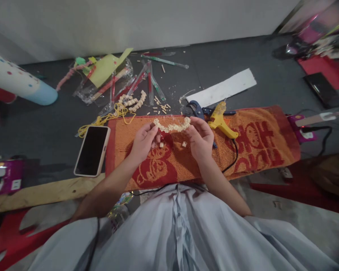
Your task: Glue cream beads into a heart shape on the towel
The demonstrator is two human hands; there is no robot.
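Note:
My left hand (143, 141) and my right hand (201, 137) each pinch one end of a curved strip of small pale wooden pieces (172, 126), held just above an orange and red towel (254, 141). The fingers of both hands are closed on the strip. Two loose wooden bits (183, 144) lie on the towel under it. A yellow glue gun (220, 121) rests on the towel just right of my right hand, its black cord trailing toward me.
A black phone (92, 150) lies face up left of the towel. Blue-handled cutters (198, 109), a white strip (223, 89), yellow cord (110, 116), another strip of wooden pieces (132, 101) and several red and green sticks (149, 81) litter the dark floor beyond.

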